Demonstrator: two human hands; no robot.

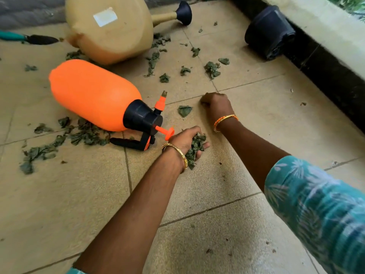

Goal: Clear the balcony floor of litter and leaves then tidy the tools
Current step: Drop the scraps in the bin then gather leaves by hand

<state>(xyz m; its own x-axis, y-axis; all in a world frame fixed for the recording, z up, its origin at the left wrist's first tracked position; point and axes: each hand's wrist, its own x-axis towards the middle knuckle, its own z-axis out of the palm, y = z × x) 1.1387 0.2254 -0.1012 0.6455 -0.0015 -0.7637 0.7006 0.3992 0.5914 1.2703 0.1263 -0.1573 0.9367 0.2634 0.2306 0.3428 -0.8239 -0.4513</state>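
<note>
Left hand [185, 141] cupped palm-up round a wad of gathered leaves [194, 149] as a collecting bin, right hand [215, 104] curled knuckles-down on the tiled floor [256, 119], contents unclear, beside a loose leaf [184, 111], more litter far left.

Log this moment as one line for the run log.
phase: gathering leaves | left hand: holds leaf bunch | right hand: curled at floor | sprayer: on its side

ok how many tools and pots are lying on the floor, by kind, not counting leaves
sprayer: 1
watering can: 1
hand tool: 1 (a second may be cut off at the top edge)
black pot: 1
total: 4
</note>
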